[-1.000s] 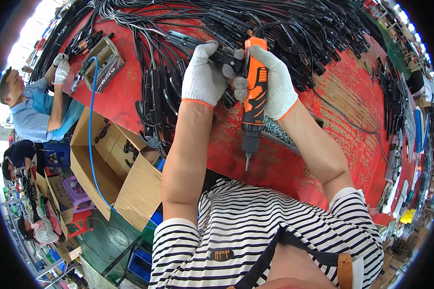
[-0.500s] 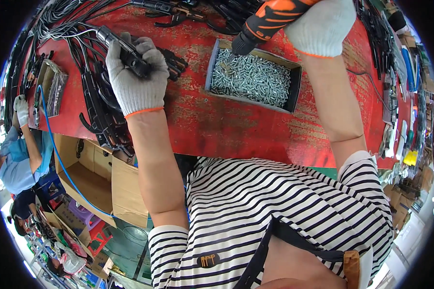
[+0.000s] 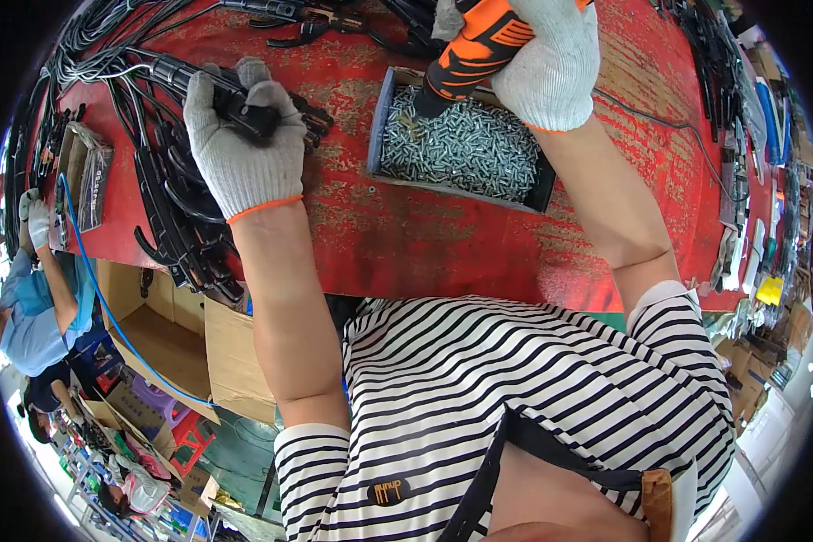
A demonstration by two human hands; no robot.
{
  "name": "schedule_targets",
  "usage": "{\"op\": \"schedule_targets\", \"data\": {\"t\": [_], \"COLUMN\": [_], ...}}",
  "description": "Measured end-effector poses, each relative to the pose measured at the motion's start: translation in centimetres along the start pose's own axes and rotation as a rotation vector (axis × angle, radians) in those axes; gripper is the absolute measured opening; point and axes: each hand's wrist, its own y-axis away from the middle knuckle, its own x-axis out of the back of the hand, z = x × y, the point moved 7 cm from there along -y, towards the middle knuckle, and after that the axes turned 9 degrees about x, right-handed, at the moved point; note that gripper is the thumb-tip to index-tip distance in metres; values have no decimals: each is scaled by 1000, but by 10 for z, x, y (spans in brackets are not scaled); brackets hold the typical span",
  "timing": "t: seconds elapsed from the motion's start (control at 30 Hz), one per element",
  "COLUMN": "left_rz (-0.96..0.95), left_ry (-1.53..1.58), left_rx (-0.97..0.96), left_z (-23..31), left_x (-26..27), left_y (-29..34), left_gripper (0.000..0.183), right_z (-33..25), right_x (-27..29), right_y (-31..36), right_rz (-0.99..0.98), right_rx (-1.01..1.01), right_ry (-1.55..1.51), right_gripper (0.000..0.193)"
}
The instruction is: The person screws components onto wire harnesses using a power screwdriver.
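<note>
My left hand (image 3: 247,149), in a white knit glove with an orange cuff, grips a black plastic tool handle (image 3: 260,119) with a grey cable running from its far left end. My gloved right hand (image 3: 556,77) is wrapped round an orange-and-black power screwdriver (image 3: 481,52). The screwdriver points down at the left part of an open cardboard box (image 3: 542,194) of small silvery screws (image 3: 465,149); its tip is lost among them. Beside my left hand lie more black handles (image 3: 176,203) with cables.
The worn red tabletop (image 3: 406,239) carries a bundle of grey cables (image 3: 86,54) at the far left and a small carton (image 3: 90,185) near its left edge. A blue hose (image 3: 108,303) hangs past an open cardboard box (image 3: 167,339). A co-worker (image 3: 45,307) works at the left.
My right hand has moved left and nearer to me, bringing the screwdriver's nose down into the screws. My left hand, still holding the black handle, has shifted slightly left.
</note>
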Motion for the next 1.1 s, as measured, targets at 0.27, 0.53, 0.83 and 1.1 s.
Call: {"op": "schedule_targets", "data": {"t": [0.27, 0.53, 0.83, 1.1], "left_rz": [-158, -136, -135, -116], "left_ry": [23, 44, 31, 27], "left_rx": [105, 166, 175, 112], "left_z": [0, 1, 10, 13], "left_x": [-2, -1, 1, 4], "left_y": [-2, -1, 4, 11], "left_gripper": [27, 24, 27, 45], "right_z": [5, -8, -49, -47], "right_x": [-1, -27, -61, -114], "right_y": [2, -17, -36, -72], "right_rz": [-47, 112, 197, 290], "right_rx": [53, -20, 115, 209], "right_ry": [174, -401, 270, 100], "right_gripper": [22, 38, 25, 23]}}
